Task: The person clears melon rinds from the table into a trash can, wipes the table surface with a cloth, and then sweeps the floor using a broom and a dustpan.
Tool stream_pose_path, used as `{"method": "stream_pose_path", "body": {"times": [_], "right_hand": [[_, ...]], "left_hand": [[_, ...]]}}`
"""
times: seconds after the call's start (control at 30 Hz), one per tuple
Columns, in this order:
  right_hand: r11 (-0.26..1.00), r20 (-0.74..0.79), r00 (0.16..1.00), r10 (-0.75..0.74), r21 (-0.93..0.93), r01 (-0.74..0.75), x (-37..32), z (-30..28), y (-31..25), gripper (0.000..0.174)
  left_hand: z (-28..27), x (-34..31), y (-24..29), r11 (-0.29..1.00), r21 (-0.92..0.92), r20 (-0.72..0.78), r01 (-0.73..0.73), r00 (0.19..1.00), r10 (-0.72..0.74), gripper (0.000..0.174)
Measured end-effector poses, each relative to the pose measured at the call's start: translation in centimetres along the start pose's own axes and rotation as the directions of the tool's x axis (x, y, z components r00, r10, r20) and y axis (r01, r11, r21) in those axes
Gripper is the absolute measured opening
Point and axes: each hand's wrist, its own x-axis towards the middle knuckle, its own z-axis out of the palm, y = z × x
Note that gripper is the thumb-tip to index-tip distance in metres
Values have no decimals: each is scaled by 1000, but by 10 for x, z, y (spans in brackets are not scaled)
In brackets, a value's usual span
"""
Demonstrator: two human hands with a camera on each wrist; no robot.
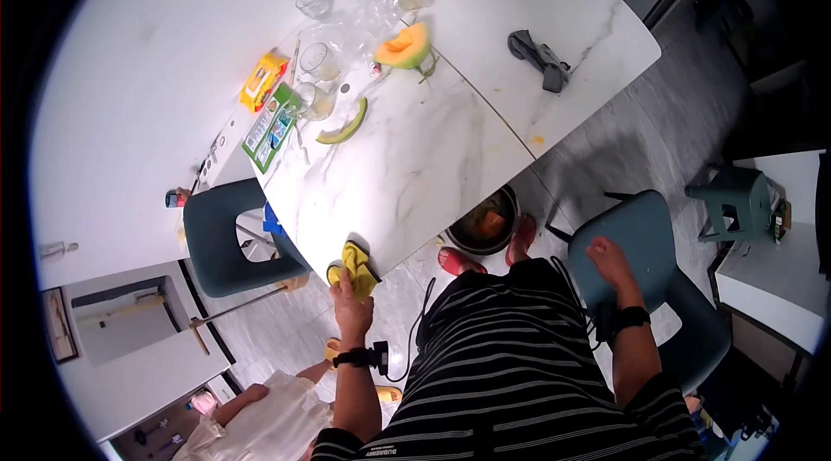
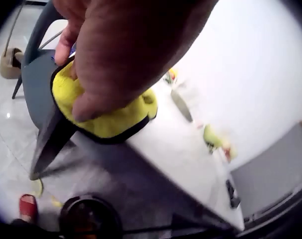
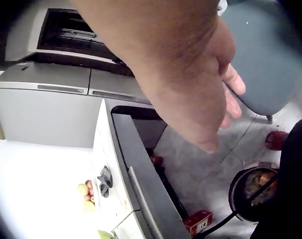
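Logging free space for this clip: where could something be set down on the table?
Bare tabletop lies between the melon rind and the yellow cloth; another patch separates the cut melon from the grey cloth. The wall side is crowded with glasses.

Head view looks down; both wrist views share the floor

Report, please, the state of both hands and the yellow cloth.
Left hand grips yellow cloth at corner of table. Right hand empty, off the table. Melon rind and glasses farther along tabletop, none touching cloth.
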Motion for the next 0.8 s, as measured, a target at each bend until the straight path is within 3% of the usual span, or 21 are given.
{"method": "stream_pose_path", "body": {"times": [0.07,0.27,0.3,0.4,0.63,0.73,0.8], "right_hand": [[1000,0,1000,-7,24,7,1,-1,0,46],[999,-19,1000,19,33,-18,3,-5,11,45],[1000,-25,1000,18,10,-18,1,-7,12,45],[999,-40,998,42,-12,-42,2,-11,26,44],[990,-48,991,126,65,-123,-2,-24,42,36],[999,-130,991,45,24,-42,1,-23,64,32],[997,-144,986,78,33,-74,-6,-31,58,32]], "left_hand": [[9,-1,7,988,85,21,129,991,-131,70],[10,13,21,930,365,-14,-40,999,48,68],[11,15,22,946,306,4,-110,993,114,61],[17,29,36,882,333,37,-333,939,341,63],[43,65,109,797,213,168,-565,825,540,72],[57,81,156,762,181,183,-622,782,596,71],[68,90,184,744,155,164,-650,759,630,70]]}}
